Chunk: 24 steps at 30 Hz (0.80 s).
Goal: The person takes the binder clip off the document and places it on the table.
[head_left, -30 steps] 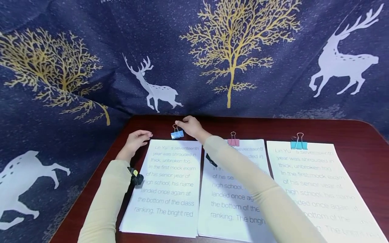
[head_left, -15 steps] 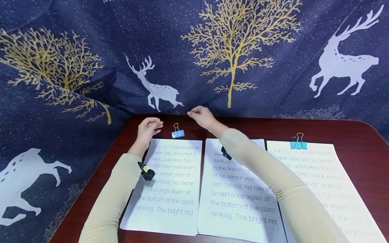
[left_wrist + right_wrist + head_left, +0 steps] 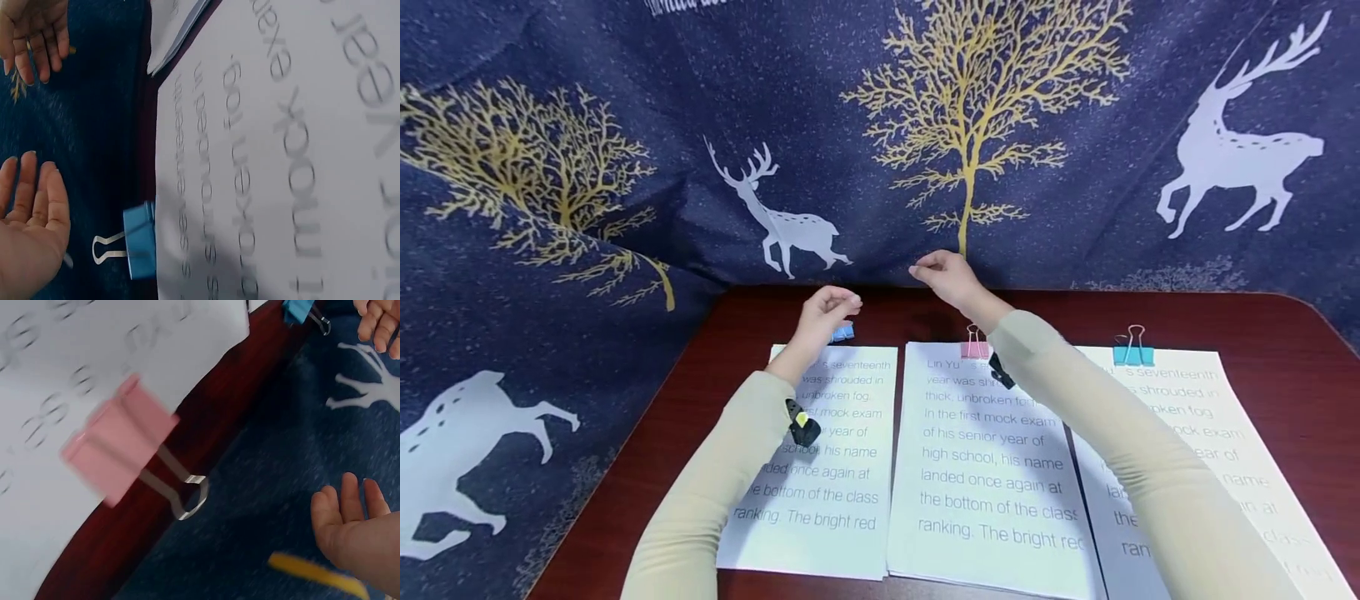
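Observation:
My left hand (image 3: 827, 315) is raised over the back of the left stack of paper (image 3: 850, 467), its fingers loosely bent around nothing. Below it, partly hidden in the head view, a blue binder clip (image 3: 140, 240) lies right at that stack's top edge, wire handle pointing away. My right hand (image 3: 951, 279), also holding nothing, hovers behind the middle stack (image 3: 985, 458). Nearest to it is a pink binder clip (image 3: 122, 440) on that stack's top edge. Both wrist views show relaxed, slightly spread fingers.
On the right, a third paper stack (image 3: 1195, 400), partly covered by the right sleeve, carries a teal binder clip (image 3: 1133, 356). All stacks lie on a dark red-brown table (image 3: 1262, 321). Behind it hangs a navy cloth (image 3: 1067, 242) printed with deer and trees.
My right hand has left the blue clip's handle and moved right, past the middle stack's back edge. My left hand has moved right, from beside the left stack to over the blue clip.

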Each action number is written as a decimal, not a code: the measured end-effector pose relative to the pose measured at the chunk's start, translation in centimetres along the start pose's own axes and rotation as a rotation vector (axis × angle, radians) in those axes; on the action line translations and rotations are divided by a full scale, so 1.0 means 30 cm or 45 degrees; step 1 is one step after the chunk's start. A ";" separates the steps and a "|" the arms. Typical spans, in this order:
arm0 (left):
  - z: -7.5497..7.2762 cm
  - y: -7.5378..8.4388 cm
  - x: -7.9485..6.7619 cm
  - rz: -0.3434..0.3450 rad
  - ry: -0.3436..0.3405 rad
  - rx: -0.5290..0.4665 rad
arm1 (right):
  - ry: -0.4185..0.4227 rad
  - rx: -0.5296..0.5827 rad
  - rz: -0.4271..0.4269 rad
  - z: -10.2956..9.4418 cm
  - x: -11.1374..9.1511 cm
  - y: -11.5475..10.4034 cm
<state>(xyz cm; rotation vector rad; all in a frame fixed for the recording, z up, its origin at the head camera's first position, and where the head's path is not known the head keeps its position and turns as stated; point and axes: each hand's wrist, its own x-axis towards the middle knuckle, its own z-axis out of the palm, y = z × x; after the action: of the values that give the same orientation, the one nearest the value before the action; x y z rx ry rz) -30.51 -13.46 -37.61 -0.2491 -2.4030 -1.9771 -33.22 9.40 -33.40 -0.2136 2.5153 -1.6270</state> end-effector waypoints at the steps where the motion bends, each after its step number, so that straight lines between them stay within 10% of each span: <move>1: 0.011 -0.001 0.002 -0.007 -0.037 0.023 | 0.006 -0.009 0.003 -0.011 -0.003 0.009; 24: 0.179 -0.042 0.005 -0.106 -0.422 0.470 | -0.050 -0.157 0.099 -0.097 -0.158 0.240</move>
<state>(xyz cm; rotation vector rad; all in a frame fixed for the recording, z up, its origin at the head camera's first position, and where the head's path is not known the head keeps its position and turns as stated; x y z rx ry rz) -30.37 -8.43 -39.89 -0.5058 -2.9682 -1.5772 -29.46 15.84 -38.62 -0.1571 2.5628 -1.4276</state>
